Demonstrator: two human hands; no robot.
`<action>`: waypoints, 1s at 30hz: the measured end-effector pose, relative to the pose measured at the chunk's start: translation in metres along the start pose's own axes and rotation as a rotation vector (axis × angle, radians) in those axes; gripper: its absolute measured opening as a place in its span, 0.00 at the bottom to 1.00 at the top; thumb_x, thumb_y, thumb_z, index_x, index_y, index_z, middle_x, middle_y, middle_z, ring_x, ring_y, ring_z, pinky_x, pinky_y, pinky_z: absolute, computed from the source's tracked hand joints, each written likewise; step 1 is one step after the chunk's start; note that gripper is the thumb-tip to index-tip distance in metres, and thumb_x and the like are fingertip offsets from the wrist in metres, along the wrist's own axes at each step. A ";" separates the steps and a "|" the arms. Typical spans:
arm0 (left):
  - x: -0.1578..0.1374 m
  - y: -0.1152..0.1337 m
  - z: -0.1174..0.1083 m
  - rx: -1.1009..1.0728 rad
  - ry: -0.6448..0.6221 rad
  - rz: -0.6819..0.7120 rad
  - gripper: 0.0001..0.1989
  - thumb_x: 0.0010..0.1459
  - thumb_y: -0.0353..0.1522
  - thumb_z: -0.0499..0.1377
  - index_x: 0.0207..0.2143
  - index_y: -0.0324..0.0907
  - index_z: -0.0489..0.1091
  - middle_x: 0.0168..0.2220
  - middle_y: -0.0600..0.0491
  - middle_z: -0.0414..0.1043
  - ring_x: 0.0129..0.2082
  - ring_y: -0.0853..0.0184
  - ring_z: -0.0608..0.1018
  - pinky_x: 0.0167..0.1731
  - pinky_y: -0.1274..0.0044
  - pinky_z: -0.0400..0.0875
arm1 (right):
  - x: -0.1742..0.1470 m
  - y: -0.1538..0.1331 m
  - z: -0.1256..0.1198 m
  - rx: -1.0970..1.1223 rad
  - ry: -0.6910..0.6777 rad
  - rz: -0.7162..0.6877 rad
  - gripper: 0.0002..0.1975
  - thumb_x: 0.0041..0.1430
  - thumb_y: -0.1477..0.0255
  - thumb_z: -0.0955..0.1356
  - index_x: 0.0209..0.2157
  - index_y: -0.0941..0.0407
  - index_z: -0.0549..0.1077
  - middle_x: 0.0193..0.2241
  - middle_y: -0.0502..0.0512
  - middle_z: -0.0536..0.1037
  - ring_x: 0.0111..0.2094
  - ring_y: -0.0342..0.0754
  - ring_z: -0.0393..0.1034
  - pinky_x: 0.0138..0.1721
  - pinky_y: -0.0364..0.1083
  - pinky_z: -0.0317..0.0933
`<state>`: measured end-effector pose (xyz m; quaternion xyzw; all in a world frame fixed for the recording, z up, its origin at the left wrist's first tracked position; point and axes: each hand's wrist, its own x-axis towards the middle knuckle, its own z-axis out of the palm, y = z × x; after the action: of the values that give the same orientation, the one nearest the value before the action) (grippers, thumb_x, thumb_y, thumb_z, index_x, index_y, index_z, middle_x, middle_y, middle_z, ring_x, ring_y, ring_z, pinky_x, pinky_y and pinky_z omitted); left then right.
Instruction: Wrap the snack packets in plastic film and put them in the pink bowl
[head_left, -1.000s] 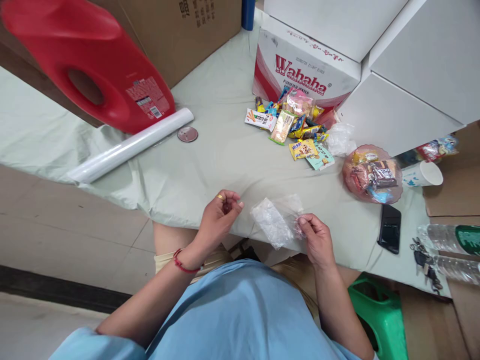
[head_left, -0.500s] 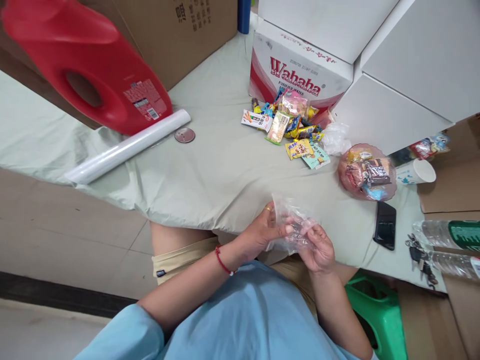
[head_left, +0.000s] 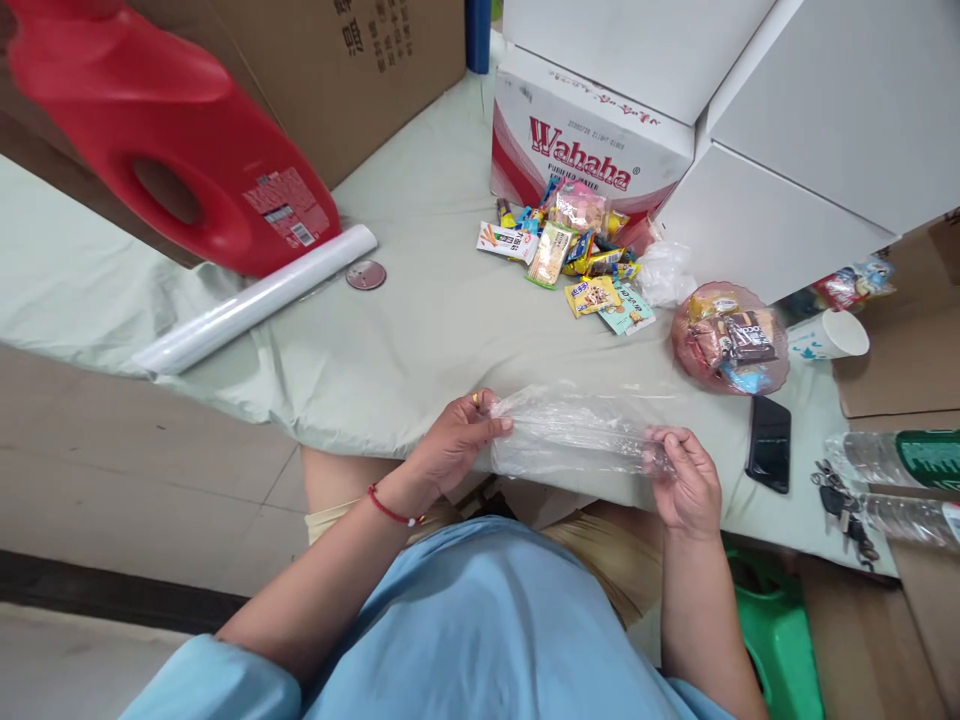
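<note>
A clear plastic bag [head_left: 574, 430] is stretched sideways between my two hands, just over the table's front edge. My left hand [head_left: 457, 438] pinches its left end between thumb and fingers. At the opposite end, my right hand [head_left: 684, 478] grips the gathered film. Beyond the bag lies a heap of wrapped snacks [head_left: 577, 240]. A pink translucent bowl [head_left: 686, 365] with more packets in it stands to the right, past my right hand. The black phone [head_left: 769, 445] lies close to that hand on the table.
A red jug [head_left: 225, 150], a roll of plastic [head_left: 255, 300] and a round tin [head_left: 366, 275] are at the left. A Wahaha carton [head_left: 585, 140] stands behind the snacks. At the right are a paper cup [head_left: 829, 335], keys [head_left: 844, 515] and plastic bottles [head_left: 870, 460].
My hands have moved apart, the left one leftward and the right one rightward. The bag, bunched up between them before, is now drawn out long.
</note>
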<state>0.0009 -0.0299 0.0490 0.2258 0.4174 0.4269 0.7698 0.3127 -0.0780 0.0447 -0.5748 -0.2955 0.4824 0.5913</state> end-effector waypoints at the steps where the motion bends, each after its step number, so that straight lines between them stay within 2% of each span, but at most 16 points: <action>1: -0.002 0.001 0.000 -0.025 -0.012 0.011 0.22 0.41 0.34 0.79 0.30 0.41 0.69 0.32 0.58 0.73 0.33 0.72 0.75 0.35 0.79 0.68 | 0.000 0.000 0.001 -0.013 -0.005 0.003 0.16 0.52 0.59 0.81 0.32 0.54 0.79 0.35 0.54 0.81 0.29 0.43 0.72 0.25 0.40 0.66; 4: -0.003 0.004 -0.001 -0.088 -0.062 0.045 0.22 0.40 0.33 0.80 0.31 0.41 0.69 0.41 0.54 0.76 0.40 0.68 0.79 0.40 0.77 0.72 | 0.002 0.001 0.003 -0.028 -0.002 0.045 0.18 0.50 0.58 0.82 0.32 0.54 0.79 0.35 0.53 0.82 0.26 0.41 0.71 0.24 0.40 0.67; 6: -0.001 0.007 -0.007 -0.098 -0.061 0.059 0.23 0.41 0.33 0.80 0.30 0.42 0.68 0.40 0.55 0.76 0.37 0.70 0.78 0.37 0.78 0.72 | 0.005 0.000 0.003 -0.025 0.011 0.074 0.19 0.48 0.57 0.82 0.32 0.54 0.78 0.35 0.52 0.82 0.24 0.41 0.70 0.22 0.39 0.65; 8: 0.002 0.010 -0.014 -0.064 0.002 0.078 0.23 0.41 0.32 0.79 0.31 0.42 0.68 0.36 0.56 0.75 0.32 0.73 0.76 0.33 0.80 0.70 | 0.012 -0.001 0.002 -0.024 0.017 0.089 0.21 0.46 0.56 0.83 0.31 0.54 0.77 0.34 0.51 0.81 0.23 0.40 0.69 0.20 0.38 0.63; 11: 0.007 0.010 -0.022 0.004 0.165 0.096 0.27 0.37 0.30 0.79 0.38 0.42 0.71 0.34 0.57 0.75 0.32 0.73 0.75 0.33 0.81 0.69 | 0.033 -0.001 0.003 -0.069 -0.015 0.098 0.23 0.44 0.54 0.83 0.31 0.55 0.75 0.34 0.51 0.80 0.23 0.40 0.68 0.19 0.38 0.61; 15: 0.008 0.002 -0.025 0.072 0.268 0.079 0.36 0.35 0.29 0.76 0.50 0.42 0.71 0.32 0.59 0.75 0.32 0.72 0.75 0.36 0.79 0.68 | 0.072 0.001 0.009 -0.283 -0.093 0.069 0.25 0.44 0.51 0.80 0.31 0.55 0.74 0.33 0.52 0.79 0.26 0.43 0.68 0.23 0.41 0.64; 17: 0.006 -0.003 -0.023 0.121 0.279 0.083 0.35 0.36 0.30 0.75 0.50 0.41 0.72 0.30 0.60 0.73 0.31 0.72 0.73 0.36 0.79 0.67 | 0.086 0.001 0.015 -0.462 -0.070 -0.045 0.23 0.47 0.51 0.78 0.34 0.55 0.75 0.33 0.53 0.78 0.30 0.46 0.70 0.30 0.45 0.69; 19: 0.006 -0.006 -0.021 0.162 0.298 0.092 0.31 0.37 0.32 0.73 0.47 0.40 0.73 0.28 0.61 0.71 0.30 0.72 0.71 0.35 0.78 0.65 | 0.090 -0.004 0.022 -0.657 0.032 -0.257 0.21 0.52 0.54 0.75 0.40 0.55 0.76 0.39 0.56 0.77 0.38 0.50 0.72 0.39 0.50 0.72; 22: 0.006 -0.009 -0.018 0.195 0.327 0.107 0.26 0.38 0.33 0.71 0.43 0.40 0.73 0.29 0.60 0.70 0.30 0.72 0.70 0.35 0.78 0.64 | 0.067 -0.015 0.040 -0.809 0.239 -0.630 0.16 0.61 0.61 0.70 0.46 0.55 0.76 0.49 0.61 0.74 0.46 0.53 0.72 0.48 0.55 0.71; 24: 0.007 -0.010 -0.017 0.209 0.341 0.121 0.23 0.38 0.33 0.71 0.40 0.41 0.72 0.30 0.60 0.70 0.31 0.72 0.71 0.36 0.77 0.65 | 0.039 -0.020 0.057 -0.817 0.275 -0.795 0.11 0.67 0.64 0.68 0.45 0.55 0.76 0.45 0.60 0.74 0.46 0.54 0.72 0.47 0.54 0.70; 25: 0.008 -0.010 -0.017 0.214 0.345 0.130 0.22 0.37 0.32 0.71 0.38 0.41 0.72 0.30 0.59 0.71 0.32 0.72 0.71 0.37 0.77 0.66 | 0.024 -0.020 0.066 -0.816 0.226 -0.832 0.09 0.69 0.65 0.67 0.44 0.54 0.76 0.42 0.59 0.75 0.44 0.53 0.72 0.45 0.53 0.70; 27: 0.008 -0.011 -0.016 0.218 0.337 0.142 0.22 0.37 0.32 0.71 0.37 0.41 0.71 0.31 0.59 0.71 0.32 0.71 0.71 0.38 0.77 0.66 | 0.001 -0.015 0.086 -0.806 -0.021 -0.812 0.07 0.72 0.67 0.67 0.43 0.53 0.77 0.40 0.57 0.76 0.40 0.51 0.73 0.41 0.50 0.71; 28: 0.008 -0.011 -0.015 0.219 0.327 0.141 0.22 0.37 0.32 0.72 0.36 0.42 0.71 0.32 0.59 0.71 0.33 0.71 0.72 0.38 0.77 0.67 | -0.005 -0.010 0.094 -0.797 -0.174 -0.770 0.07 0.72 0.68 0.66 0.46 0.52 0.77 0.42 0.58 0.76 0.38 0.50 0.73 0.38 0.49 0.71; 30: 0.006 -0.012 -0.014 0.219 0.297 0.140 0.22 0.37 0.33 0.72 0.36 0.42 0.71 0.32 0.58 0.71 0.34 0.71 0.72 0.39 0.77 0.68 | -0.008 0.004 0.109 -0.791 -0.455 -0.677 0.14 0.72 0.70 0.66 0.57 0.50 0.75 0.54 0.62 0.74 0.34 0.47 0.72 0.36 0.48 0.73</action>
<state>-0.0037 -0.0309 0.0304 0.2713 0.5535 0.4602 0.6390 0.2106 -0.0429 0.0603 -0.5072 -0.7416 0.2302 0.3738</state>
